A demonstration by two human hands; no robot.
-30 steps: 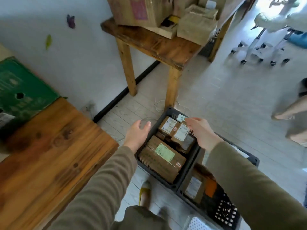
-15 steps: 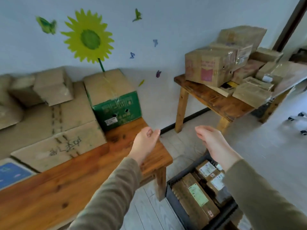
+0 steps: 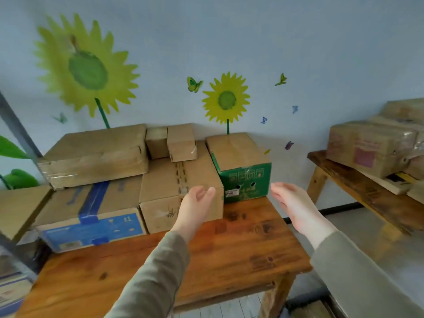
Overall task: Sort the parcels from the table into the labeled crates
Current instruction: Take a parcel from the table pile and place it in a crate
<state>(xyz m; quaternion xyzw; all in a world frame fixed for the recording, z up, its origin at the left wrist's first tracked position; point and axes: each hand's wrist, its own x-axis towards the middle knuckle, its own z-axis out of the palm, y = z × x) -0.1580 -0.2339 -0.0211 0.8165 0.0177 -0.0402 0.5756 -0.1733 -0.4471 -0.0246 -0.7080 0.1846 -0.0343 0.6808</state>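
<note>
Green-sided carton [image 3: 243,180] stands just beyond and between our left grip [image 3: 195,207] and right grip [image 3: 295,206], both loose-fingered, holding nothing.

Orange-brown wooden table [image 3: 241,249]: dark knots, streaky grain. Tall cardboard box with green printed sides [image 3: 245,182]: tan top, white label, pale line print. Flat cardboard box with blue front [image 3: 91,230]: blue tape stripe across tan top. Plain tan taped carton [image 3: 174,180] between them: dark scrawl on front. Pale blue wall [image 3: 321,53]: yellow-green sunflower decals [image 3: 226,98]; green, blue and purple butterfly stickers [image 3: 194,84]. Olive-grey ribbed sleeves [image 3: 156,271]. Right-hand tan carton [image 3: 367,145]: faded pink square patch.
</note>
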